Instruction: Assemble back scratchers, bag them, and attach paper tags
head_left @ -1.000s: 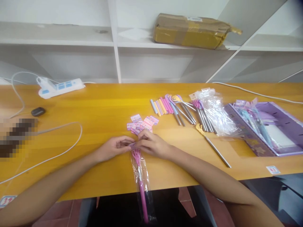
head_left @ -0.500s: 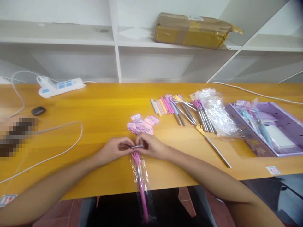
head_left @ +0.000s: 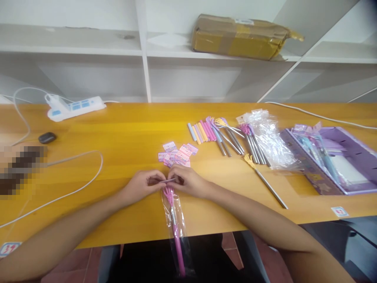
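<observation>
"What couldn't you make out around the hands?"

"The top of the clear plastic bag (head_left: 182,220) was hidden by the left hand (head_left: 143,184) and right hand (head_left: 189,181); the thin, flat, purplish piece (head_left: 169,181) between them showed almost edge-on, its face unreadable."

"And elsewhere?"

"Print on the small pink-and-purple rectangular cards (head_left: 176,155) was too small. The purple cardboard box (head_left: 312,167) was cut off at right."

A taped parcel (head_left: 235,39) sits on a white shelf (head_left: 88,50), a power strip (head_left: 77,107) near a small black object (head_left: 47,137).
</observation>
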Motion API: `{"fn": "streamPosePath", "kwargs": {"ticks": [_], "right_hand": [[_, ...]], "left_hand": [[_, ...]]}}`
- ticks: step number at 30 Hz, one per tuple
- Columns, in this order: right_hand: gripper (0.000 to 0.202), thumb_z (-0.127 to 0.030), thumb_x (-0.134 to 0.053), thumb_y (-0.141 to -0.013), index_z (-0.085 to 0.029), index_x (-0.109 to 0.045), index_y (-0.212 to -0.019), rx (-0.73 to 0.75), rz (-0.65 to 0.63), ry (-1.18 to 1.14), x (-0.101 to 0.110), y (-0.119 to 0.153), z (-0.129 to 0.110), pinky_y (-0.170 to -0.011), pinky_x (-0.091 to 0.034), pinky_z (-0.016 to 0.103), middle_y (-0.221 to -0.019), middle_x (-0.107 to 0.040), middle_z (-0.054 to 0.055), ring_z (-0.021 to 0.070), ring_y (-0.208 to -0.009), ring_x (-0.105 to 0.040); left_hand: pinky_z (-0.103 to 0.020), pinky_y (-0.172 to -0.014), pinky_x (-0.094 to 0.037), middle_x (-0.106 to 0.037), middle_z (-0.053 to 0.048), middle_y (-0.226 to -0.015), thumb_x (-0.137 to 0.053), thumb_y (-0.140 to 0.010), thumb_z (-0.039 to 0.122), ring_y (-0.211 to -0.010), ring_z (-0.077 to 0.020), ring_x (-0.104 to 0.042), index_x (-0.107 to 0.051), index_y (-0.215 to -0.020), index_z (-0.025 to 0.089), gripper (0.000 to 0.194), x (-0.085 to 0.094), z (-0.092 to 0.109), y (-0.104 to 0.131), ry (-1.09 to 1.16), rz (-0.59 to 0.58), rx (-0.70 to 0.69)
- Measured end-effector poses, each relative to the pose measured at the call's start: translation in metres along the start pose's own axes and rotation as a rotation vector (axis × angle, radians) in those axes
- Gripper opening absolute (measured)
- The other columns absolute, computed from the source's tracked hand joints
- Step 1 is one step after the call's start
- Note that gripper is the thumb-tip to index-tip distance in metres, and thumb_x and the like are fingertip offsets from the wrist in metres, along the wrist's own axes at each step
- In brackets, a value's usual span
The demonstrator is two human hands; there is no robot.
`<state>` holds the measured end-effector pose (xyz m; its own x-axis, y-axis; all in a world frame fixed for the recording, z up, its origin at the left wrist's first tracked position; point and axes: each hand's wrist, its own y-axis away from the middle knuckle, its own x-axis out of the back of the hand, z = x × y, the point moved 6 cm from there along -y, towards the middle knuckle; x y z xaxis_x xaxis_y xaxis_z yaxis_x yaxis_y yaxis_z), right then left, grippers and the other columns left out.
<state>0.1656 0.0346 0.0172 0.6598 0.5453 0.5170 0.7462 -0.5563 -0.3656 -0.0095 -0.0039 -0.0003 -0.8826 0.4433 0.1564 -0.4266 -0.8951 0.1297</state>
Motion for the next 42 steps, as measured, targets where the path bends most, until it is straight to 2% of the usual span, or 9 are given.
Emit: {"fn": "streamPosePath", "kwargs": {"ticks": [6, 11, 21, 24, 28, 31, 35, 39, 42], "right_hand": [[0.014, -0.030, -0.068, -0.105, -0.017, -0.065, -0.100, -0.013, -0.012, 0.028, 0.001, 0.000, -0.003, -0.066, -0.041, 0.023, -0.082, -0.059, 0.000, 0.0106, -0.071, -0.052], [0.013, -0.031, -0.066, -0.105, -0.018, -0.069, -0.106, -0.090, -0.030, -0.034, 0.006, 0.000, -0.001, -0.063, -0.040, 0.022, -0.078, -0.055, -0.002, 0.0099, -0.068, -0.050], [0.014, -0.026, -0.062, -0.104, -0.017, -0.070, -0.111, -0.116, -0.066, -0.114, 0.012, -0.001, 0.000, -0.062, -0.040, 0.021, -0.075, -0.054, -0.002, 0.0094, -0.066, -0.048], [0.017, -0.030, -0.061, -0.104, -0.016, -0.065, -0.112, -0.207, -0.095, -0.241, 0.009, 0.002, 0.005, -0.057, -0.043, 0.020, -0.073, -0.057, -0.004, 0.0077, -0.058, -0.052], [0.027, -0.045, -0.054, -0.109, -0.018, -0.053, -0.111, -0.480, -0.214, -0.554, -0.001, 0.012, 0.010, -0.042, -0.045, 0.018, -0.060, -0.057, -0.008, 0.0092, -0.042, -0.056], [0.034, -0.048, -0.065, -0.104, -0.018, -0.052, -0.110, -0.602, -0.330, -0.674, -0.007, 0.017, 0.002, -0.040, -0.045, 0.017, -0.073, -0.067, -0.004, 0.0072, -0.043, -0.059], [0.044, -0.050, -0.076, -0.096, -0.015, -0.057, -0.117, -0.673, -0.534, -0.817, -0.019, 0.023, -0.019, -0.044, -0.047, 0.013, -0.085, -0.070, 0.000, 0.0045, -0.051, -0.063], [0.055, -0.060, -0.085, -0.085, -0.013, -0.062, -0.102, -0.722, -0.747, -0.898, -0.034, 0.035, -0.036, -0.047, -0.050, 0.015, -0.087, -0.071, 0.003, 0.0071, -0.059, -0.066], [0.058, -0.064, -0.087, -0.080, -0.012, -0.065, -0.096, -0.711, -0.819, -0.848, -0.041, 0.038, -0.042, -0.048, -0.051, 0.016, -0.087, -0.071, 0.004, 0.0085, -0.062, -0.066]], "left_hand": [[-0.034, -0.089, -0.060, -0.083, -0.005, -0.102, -0.077, -0.097, 0.041, -0.095, -0.0215, -0.079, -0.071, -0.105, 0.020, 0.023, 0.002, -0.002, 0.000, -0.015, 0.048, 0.021], [-0.032, -0.087, -0.059, -0.084, -0.004, -0.100, -0.077, -0.096, 0.041, -0.095, -0.0210, -0.079, -0.067, -0.107, 0.020, 0.026, 0.005, -0.004, -0.002, 0.049, 0.019, 0.059], [-0.034, -0.089, -0.058, -0.083, -0.007, -0.106, -0.077, -0.094, 0.038, -0.097, -0.0209, -0.079, -0.067, -0.110, 0.020, 0.026, 0.008, 0.000, -0.003, 0.103, -0.009, 0.075], [-0.033, -0.089, -0.057, -0.082, -0.009, -0.110, -0.078, -0.094, 0.034, -0.097, -0.0200, -0.078, -0.065, -0.111, 0.019, 0.026, 0.009, 0.000, -0.003, 0.134, -0.019, 0.074], [-0.031, -0.088, -0.057, -0.079, -0.009, -0.112, -0.078, -0.095, 0.033, -0.099, -0.0190, -0.076, -0.063, -0.113, 0.018, 0.028, 0.012, 0.000, -0.003, 0.178, -0.027, 0.043], [-0.032, -0.090, -0.056, -0.077, -0.010, -0.113, -0.078, -0.095, 0.034, -0.101, -0.0197, -0.074, -0.064, -0.115, 0.018, 0.029, 0.015, 0.002, -0.003, 0.170, -0.027, 0.011], [-0.035, -0.094, -0.057, -0.075, -0.011, -0.118, -0.079, -0.096, 0.038, -0.106, -0.0214, -0.073, -0.065, -0.116, 0.018, 0.031, 0.017, 0.005, -0.003, 0.167, -0.021, -0.020], [-0.036, -0.091, -0.057, -0.074, -0.010, -0.117, -0.079, -0.096, 0.041, -0.103, -0.0223, -0.072, -0.066, -0.119, 0.020, 0.034, 0.018, 0.006, -0.003, 0.204, -0.044, -0.043], [-0.038, -0.095, -0.055, -0.073, -0.011, -0.121, -0.078, -0.096, 0.043, -0.109, -0.0258, -0.070, -0.068, -0.123, 0.021, 0.036, 0.022, 0.005, -0.003, 0.207, -0.025, -0.088]]}}
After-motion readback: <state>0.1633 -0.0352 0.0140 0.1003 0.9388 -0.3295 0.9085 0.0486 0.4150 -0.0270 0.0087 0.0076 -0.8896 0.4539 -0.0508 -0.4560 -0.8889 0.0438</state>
